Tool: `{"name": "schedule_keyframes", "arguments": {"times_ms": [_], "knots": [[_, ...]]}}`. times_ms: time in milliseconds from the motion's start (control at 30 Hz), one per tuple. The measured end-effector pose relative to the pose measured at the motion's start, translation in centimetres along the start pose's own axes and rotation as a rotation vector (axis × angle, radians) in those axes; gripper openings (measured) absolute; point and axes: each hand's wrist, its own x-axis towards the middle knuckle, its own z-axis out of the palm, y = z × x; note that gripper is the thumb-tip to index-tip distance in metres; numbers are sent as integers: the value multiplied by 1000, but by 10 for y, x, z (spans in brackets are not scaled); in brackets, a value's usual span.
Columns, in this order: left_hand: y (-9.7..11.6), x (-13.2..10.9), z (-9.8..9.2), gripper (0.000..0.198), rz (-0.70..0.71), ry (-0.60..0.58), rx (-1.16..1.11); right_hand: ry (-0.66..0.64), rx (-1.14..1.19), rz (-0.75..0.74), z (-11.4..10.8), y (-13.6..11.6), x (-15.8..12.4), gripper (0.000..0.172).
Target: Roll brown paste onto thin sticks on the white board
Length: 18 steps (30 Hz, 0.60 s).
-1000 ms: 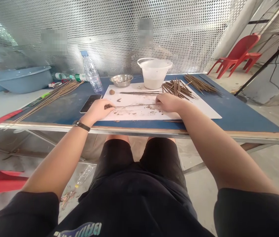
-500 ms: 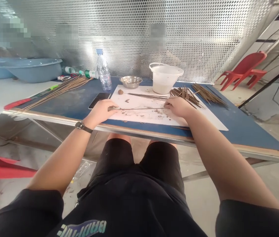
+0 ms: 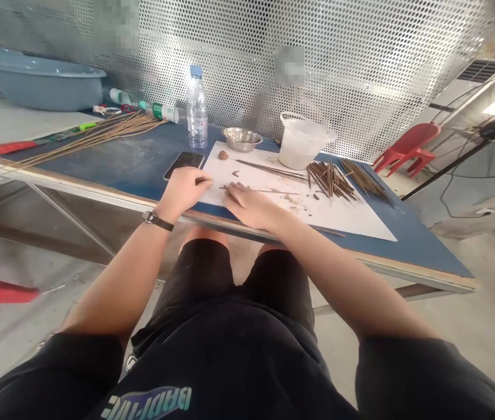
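Pinching a dark stub (image 3: 202,181) with the left hand (image 3: 183,189), thumb and forefinger closed on it, other fingers curled; cannot tell whether joined to the stick. Pressing down with the right hand (image 3: 247,207), palm low, fingers (image 3: 233,191) stretched flat over one end of a thin stick (image 3: 273,191).

Lying flat on the white board (image 3: 352,216), with the long axis sideways across the body, almost level with the table's near edge (image 3: 111,197). Starting just beyond the left fingertips, passing under the right fingers, pointing away past the right hand toward a pile of short sticks (image 3: 330,178).

Beyond the left hand, close by: a phone (image 3: 183,158), then a water bottle (image 3: 196,111). Beyond both hands: a brown ball (image 3: 223,155), a steel bowl (image 3: 242,139), a white bucket (image 3: 302,149). Far out from the left hand: a bundle of long sticks (image 3: 98,134).

Bare board past the right hand, toward its outer corner. Near edge of the table right under the right wrist, just behind the left one.
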Motion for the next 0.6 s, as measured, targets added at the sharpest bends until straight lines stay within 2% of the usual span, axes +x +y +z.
{"name": "schedule_keyframes", "arguments": {"times_ms": [67, 200, 367, 600], "knots": [[-1, 0, 2, 27, 22, -6, 16, -35, -31, 1, 7, -9, 7, 80], [0, 0, 5, 35, 54, -14, 10, -89, -12, 48, 5, -4, 7, 98], [1, -1, 8, 36, 53, -8, -8, -112, 31, 39, 0, 4, 2, 104], [2, 1, 6, 34, 69, -14, 35, -95, 16, 84, 9, 10, 24, 112]]}}
